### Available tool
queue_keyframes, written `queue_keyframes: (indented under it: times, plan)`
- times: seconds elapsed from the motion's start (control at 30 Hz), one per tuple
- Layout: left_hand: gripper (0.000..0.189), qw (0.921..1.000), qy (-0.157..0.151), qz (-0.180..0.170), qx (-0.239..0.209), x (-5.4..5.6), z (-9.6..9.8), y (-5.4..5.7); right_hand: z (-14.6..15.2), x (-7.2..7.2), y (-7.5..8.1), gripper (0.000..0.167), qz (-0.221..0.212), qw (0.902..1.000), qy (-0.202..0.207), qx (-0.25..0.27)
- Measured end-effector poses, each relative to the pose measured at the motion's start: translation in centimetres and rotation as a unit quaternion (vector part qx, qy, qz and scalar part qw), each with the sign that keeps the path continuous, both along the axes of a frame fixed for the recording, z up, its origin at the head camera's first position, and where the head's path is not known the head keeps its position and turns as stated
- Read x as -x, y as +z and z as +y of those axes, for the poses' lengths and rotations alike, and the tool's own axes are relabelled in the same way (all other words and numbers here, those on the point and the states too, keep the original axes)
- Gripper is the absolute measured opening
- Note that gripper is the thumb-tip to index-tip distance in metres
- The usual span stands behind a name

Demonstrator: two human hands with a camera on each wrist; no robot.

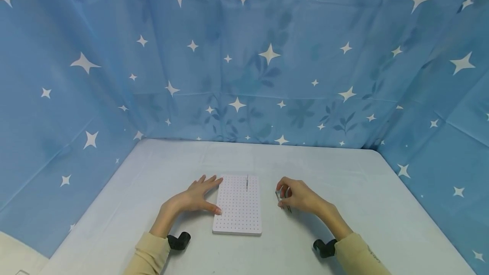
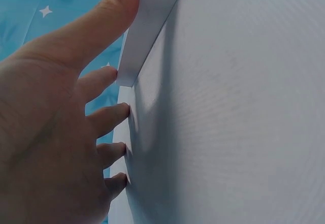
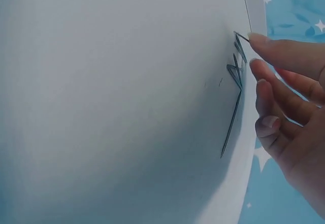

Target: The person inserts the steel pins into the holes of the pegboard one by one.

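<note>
A white pegboard (image 1: 240, 211) with rows of small holes lies in front of me. Near its far edge a few thin metal pins (image 1: 247, 182) stand upright. Spread fingers of my left hand (image 1: 195, 196) rest along the board's left side, the thumb (image 2: 119, 8) on the board's edge. To the right of the board, my right hand (image 1: 302, 196) hovers low over several loose thin metal pins (image 3: 234, 89) lying crossed on the table. Its thumb tip meets one pin's end, and a gap shows between thumb and index finger. The lower fingers are bent.
The white table (image 1: 328, 169) has rounded far corners. Blue curtains (image 1: 244, 75) with white stars hang behind it and along both sides. A black wrist mount (image 1: 178, 241) sits by the left sleeve, another black mount (image 1: 324, 248) by the right.
</note>
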State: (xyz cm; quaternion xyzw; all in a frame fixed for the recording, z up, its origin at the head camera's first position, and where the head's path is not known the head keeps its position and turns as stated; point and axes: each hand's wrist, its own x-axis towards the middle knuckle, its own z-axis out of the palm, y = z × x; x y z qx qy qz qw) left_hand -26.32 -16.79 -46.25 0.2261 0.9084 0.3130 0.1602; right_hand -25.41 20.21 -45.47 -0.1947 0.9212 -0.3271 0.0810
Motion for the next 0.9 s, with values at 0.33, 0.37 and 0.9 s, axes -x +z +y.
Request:
queue_keyframes:
  times: [0.33,0.37,0.9]
  plan:
    - [0.106,0.9999,0.009,0.003,0.013,-0.2,0.1,0.2,-0.7,0.4,-0.3,0.019,0.009,0.9998,0.001,0.015]
    - [0.106,0.9999,0.009,0.003,0.013,-0.1,0.1,0.1,-0.8,0.4,-0.3,0.019,0.008,0.9998,0.001,0.018]
    - [0.107,0.9997,0.007,0.001,0.025,0.2,0.1,0.1,-2.9,1.0,0.3,0.022,0.013,0.9971,-0.012,0.074]
